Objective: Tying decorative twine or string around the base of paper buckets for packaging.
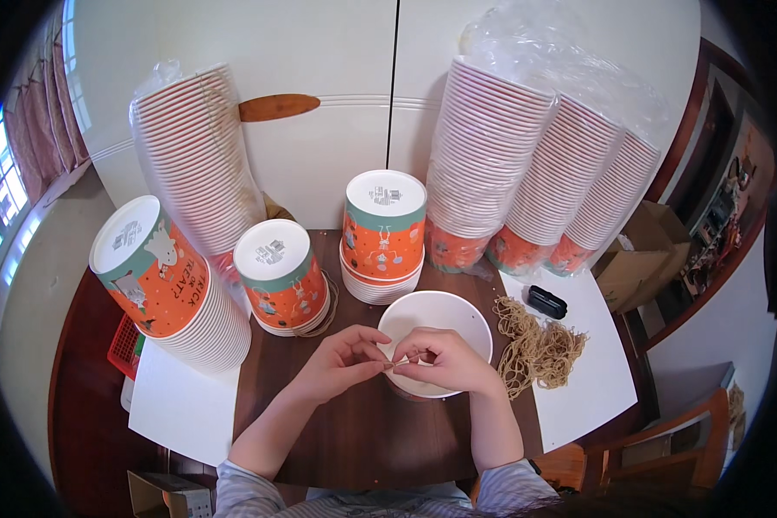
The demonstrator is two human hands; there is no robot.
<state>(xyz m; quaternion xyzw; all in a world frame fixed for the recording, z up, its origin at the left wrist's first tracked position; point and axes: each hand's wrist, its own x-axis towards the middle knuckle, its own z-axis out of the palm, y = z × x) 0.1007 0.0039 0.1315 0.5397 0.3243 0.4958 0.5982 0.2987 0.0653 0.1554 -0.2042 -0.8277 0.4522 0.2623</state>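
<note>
1. The open paper bucket (453, 312), white inside, stands mouth up on the dark wood-grain tabletop (345, 440); both hands work at its near left rim.
2. The left hand (351, 361) comes in from the bucket's left, its forearm slanting inward from a striped sleeve (249, 492). Thumb and forefinger meet in a pinch on a thin tan cord (389, 366), the other fingers bent loosely above.
3. The right hand (445, 356) arches over the bucket's mouth, back of the hand uppermost and wrist turned inward. Its thumb and forefinger also pinch the cord, fingertips almost touching those of the left hand. The forearm rises from the near right of the bucket.
4. The pinched cord lies over the bucket's left rim; whether it passes through the wall is hidden by the fingers.
5. Just right of the bucket is a tangled heap of tan twine (531, 347), with an oblong black case (547, 302) beyond it.
6. Behind and left of the bucket stand three stacks of upside-down orange-and-teal paper buckets: a near one (386, 229), a middle one (274, 268) with cord around its lower side, and a far left one (160, 268).
7. Farther behind the bucket, to both sides, rise plastic-wrapped bucket stacks (492, 147).
</note>
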